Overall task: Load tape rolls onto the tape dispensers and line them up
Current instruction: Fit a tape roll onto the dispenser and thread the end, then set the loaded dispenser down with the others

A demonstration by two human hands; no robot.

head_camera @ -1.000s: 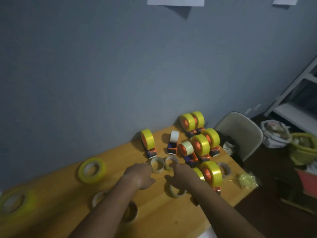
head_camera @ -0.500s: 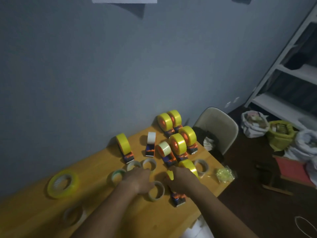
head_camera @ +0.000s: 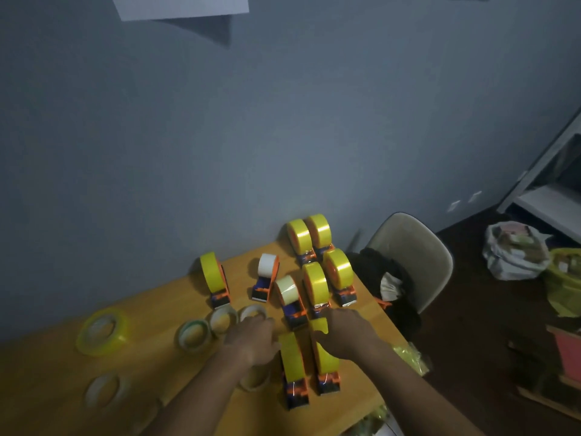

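Two loaded dispensers with yellow rolls stand side by side at the table's near edge. My left hand point(head_camera: 250, 339) rests against the left dispenser point(head_camera: 292, 369); my right hand point(head_camera: 347, 333) grips the right dispenser point(head_camera: 325, 360) from above. Behind them several more loaded orange-and-blue dispensers stand in loose rows: four with yellow rolls point(head_camera: 316, 283), two with white rolls point(head_camera: 287, 289), and one yellow apart at the left point(head_camera: 213, 275). Loose tape rolls lie flat to the left, among them a large yellow one point(head_camera: 102, 330) and small pale ones point(head_camera: 223, 319).
The wooden table point(head_camera: 47, 385) meets a grey wall at the back. A beige chair point(head_camera: 412, 256) with dark cloth stands past the right edge. Bags point(head_camera: 512, 251) and a white shelf point(head_camera: 547, 190) fill the floor at right.
Both hands pulled back toward me. Two yellow-roll dispensers now stand side by side at the near edge, where one was held half a second ago. The camera view shifted.
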